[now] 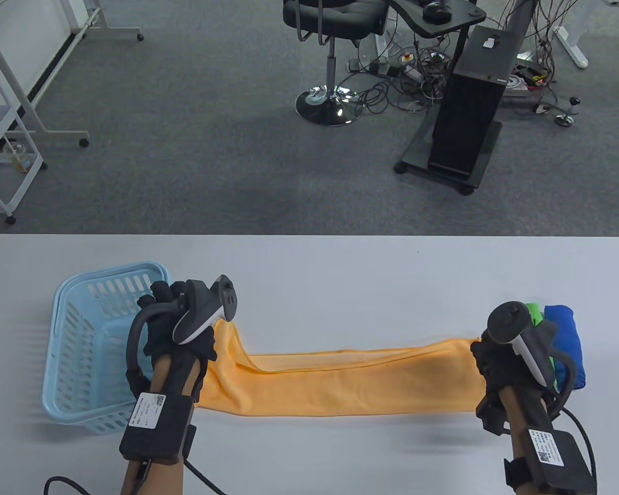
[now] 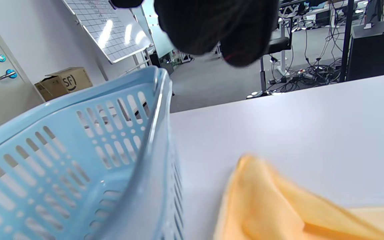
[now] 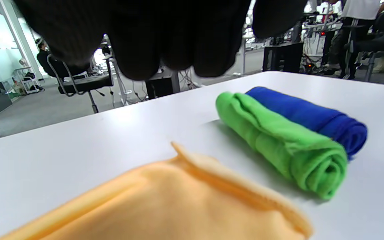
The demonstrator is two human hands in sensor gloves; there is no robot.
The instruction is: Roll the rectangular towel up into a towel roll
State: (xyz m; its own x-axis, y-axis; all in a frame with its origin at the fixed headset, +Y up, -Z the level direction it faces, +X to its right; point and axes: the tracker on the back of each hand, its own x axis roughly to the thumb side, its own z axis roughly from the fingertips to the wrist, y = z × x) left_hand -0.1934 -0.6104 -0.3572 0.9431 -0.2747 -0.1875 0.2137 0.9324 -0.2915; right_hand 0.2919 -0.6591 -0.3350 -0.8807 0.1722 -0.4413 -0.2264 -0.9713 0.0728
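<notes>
Gloved left hand [image 1: 178, 330] and right hand [image 1: 500, 368] each hold an end of the long orange cloth towel [image 1: 351, 381], stretched between them on the white table [image 1: 340, 268]; finger grip cannot be told

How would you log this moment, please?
stage: pre-roll | orange towel: flat, unrolled | left hand, right hand: at its ends

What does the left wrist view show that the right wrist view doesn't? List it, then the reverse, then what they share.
Only the left wrist view: the light blue basket beside the orange towel.

Only the right wrist view: a rolled green towel and a rolled blue towel lying side by side.

Both: an end of the orange towel, the white table and dark gloved fingers at the top edge.
</notes>
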